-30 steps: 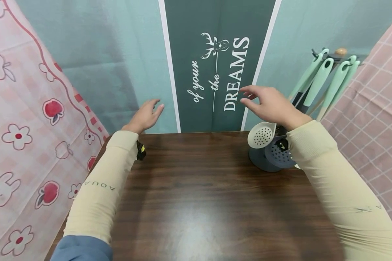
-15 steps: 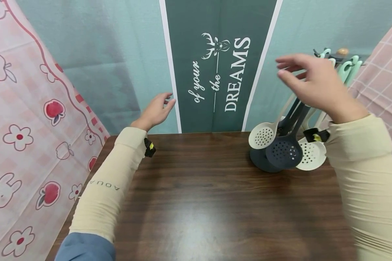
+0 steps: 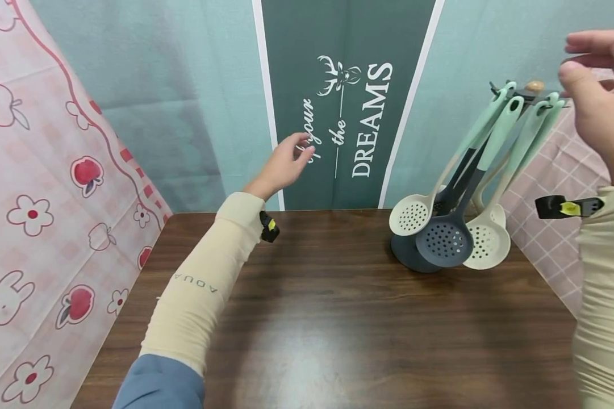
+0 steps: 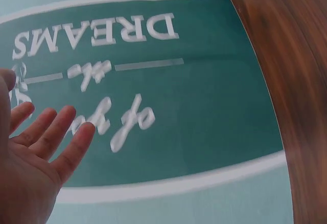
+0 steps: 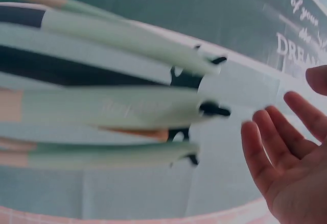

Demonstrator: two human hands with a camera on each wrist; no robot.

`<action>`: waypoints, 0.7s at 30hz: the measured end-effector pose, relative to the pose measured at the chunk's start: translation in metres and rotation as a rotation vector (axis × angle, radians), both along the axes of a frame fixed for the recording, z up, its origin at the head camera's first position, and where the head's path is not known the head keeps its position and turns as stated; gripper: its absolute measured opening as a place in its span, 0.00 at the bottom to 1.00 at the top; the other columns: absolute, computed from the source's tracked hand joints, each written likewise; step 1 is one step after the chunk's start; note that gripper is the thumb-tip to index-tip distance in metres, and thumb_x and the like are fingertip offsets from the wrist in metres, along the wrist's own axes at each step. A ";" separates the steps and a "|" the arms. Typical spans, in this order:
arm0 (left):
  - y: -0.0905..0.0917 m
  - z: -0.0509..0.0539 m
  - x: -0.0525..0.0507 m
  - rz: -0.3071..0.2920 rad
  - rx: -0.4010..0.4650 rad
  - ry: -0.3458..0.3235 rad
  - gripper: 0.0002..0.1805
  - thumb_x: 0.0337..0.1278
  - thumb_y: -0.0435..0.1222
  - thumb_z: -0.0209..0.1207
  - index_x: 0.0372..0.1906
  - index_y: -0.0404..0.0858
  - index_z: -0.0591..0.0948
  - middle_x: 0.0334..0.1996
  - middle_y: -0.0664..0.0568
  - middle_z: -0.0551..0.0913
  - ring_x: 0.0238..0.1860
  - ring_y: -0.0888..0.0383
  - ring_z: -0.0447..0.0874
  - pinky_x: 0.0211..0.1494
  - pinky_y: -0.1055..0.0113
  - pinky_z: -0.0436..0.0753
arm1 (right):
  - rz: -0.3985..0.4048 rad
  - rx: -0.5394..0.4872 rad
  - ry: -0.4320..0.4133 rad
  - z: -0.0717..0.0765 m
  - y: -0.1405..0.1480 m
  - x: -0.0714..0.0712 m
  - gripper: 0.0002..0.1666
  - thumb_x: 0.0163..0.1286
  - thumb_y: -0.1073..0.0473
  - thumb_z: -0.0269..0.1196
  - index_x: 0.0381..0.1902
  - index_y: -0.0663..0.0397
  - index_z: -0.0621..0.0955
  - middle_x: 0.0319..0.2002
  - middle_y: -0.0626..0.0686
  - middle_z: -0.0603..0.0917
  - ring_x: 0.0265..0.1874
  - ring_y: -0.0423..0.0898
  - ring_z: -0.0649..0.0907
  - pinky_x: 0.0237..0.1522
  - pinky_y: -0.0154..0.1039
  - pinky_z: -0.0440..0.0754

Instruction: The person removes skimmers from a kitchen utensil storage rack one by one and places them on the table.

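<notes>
My left hand [image 3: 284, 162] hovers in front of the dark green lettered panel of the cloth, holding nothing. In the left wrist view its fingers are relaxed and spread. My right hand [image 3: 604, 96] is raised at the far right, beside the hooks at the top of a utensil stand [image 3: 413, 254]. Nothing is in its loosely bent fingers, and the right wrist view shows it apart from a mint green handle [image 5: 122, 109]. From the stand hang a cream perforated ladle [image 3: 410, 215], a dark grey skimmer [image 3: 445, 241] and a cream skimmer [image 3: 487, 244], plus other utensils partly hidden behind.
The stand sits on a dark brown wooden table [image 3: 307, 307], near its back right corner. A teal cloth [image 3: 158, 113] covers the wall behind. Pink patterned cloth [image 3: 46, 238] borders the left, and pink checked cloth [image 3: 547, 227] the right.
My right hand has moved right and up, past the stand, uncovering its utensils and handles. My left hand has moved right, across to the dark green panel. The utensils hang in the same places.
</notes>
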State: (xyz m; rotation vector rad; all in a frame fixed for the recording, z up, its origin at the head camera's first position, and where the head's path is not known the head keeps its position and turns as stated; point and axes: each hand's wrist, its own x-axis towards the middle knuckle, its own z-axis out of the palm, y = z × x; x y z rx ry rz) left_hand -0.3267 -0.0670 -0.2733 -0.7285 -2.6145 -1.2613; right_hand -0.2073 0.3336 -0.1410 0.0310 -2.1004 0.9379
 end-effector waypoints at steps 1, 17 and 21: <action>0.007 0.001 0.000 -0.007 0.009 0.003 0.25 0.80 0.42 0.49 0.73 0.36 0.68 0.65 0.42 0.74 0.63 0.49 0.77 0.64 0.59 0.76 | -0.029 -0.009 0.000 -0.001 0.005 -0.001 0.22 0.78 0.59 0.54 0.65 0.37 0.79 0.56 0.31 0.78 0.52 0.25 0.74 0.59 0.26 0.66; 0.121 0.016 0.013 -0.186 0.025 -0.010 0.25 0.79 0.41 0.51 0.73 0.37 0.67 0.64 0.42 0.75 0.58 0.55 0.79 0.56 0.70 0.77 | 0.214 -0.421 -0.088 -0.032 0.058 -0.016 0.15 0.81 0.63 0.50 0.57 0.43 0.79 0.49 0.41 0.76 0.47 0.33 0.77 0.36 0.18 0.76; 0.143 0.017 0.017 -0.216 -0.005 -0.034 0.26 0.80 0.42 0.50 0.75 0.37 0.66 0.65 0.43 0.74 0.58 0.57 0.79 0.56 0.73 0.76 | 0.300 -0.514 -0.091 -0.035 0.060 -0.019 0.14 0.81 0.64 0.50 0.55 0.47 0.79 0.49 0.44 0.76 0.46 0.34 0.78 0.35 0.19 0.78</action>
